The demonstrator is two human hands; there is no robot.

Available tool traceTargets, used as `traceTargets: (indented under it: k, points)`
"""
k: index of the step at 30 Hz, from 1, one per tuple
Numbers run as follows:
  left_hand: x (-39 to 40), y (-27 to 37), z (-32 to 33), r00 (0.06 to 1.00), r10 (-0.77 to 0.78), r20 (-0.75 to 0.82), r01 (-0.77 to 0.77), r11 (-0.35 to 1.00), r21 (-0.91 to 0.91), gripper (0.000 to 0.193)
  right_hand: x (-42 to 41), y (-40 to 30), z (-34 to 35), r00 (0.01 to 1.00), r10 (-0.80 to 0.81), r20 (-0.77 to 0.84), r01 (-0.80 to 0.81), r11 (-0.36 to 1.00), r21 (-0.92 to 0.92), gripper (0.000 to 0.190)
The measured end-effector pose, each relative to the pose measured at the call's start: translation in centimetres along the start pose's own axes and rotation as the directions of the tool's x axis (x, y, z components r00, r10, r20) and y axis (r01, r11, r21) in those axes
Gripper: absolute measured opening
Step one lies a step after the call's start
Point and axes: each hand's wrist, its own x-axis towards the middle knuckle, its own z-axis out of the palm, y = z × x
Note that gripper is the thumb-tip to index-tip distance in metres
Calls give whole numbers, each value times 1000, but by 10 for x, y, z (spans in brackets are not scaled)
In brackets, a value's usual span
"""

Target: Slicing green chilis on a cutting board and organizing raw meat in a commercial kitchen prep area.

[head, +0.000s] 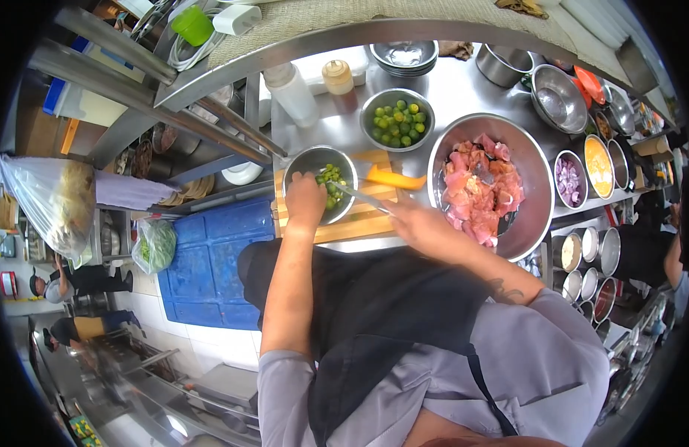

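My left hand (305,196) reaches over the near-left side of a steel bowl (353,167), its fingertips down at the contents. Cut green pieces (332,174) lie in that bowl; whether my fingers pinch one is hidden. My right hand (414,222) grips a long metal utensil, apparently a knife (362,196), whose tip extends over the bowl. Under the bowl is a striped wooden cutting board (372,225). A yellow handle (396,178) lies across the board beside the bowl. Behind stands a steel bowl (364,125) of whole small green citrus fruits (399,123).
To the right, a large steel basin (547,193) holds raw meat pieces (481,187). Two squeeze bottles, one clear (293,95) and one amber (339,84), stand at the back. Chopped purple onion (569,180) fills a container further right. A metal shelf edge (344,40) crosses overhead.
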Motion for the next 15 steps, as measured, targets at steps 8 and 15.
traceTargets:
  k: [8,15]
  points:
    - [-2,-13,8,957,100,-273,-169,956,-240,33,-2,9,6,998,-9,-70,9,1000,5,39]
    - [-22,7,-16,975,-165,150,175,154,-972,34,6,-3,-3,997,-36,-63,45,990,137,40]
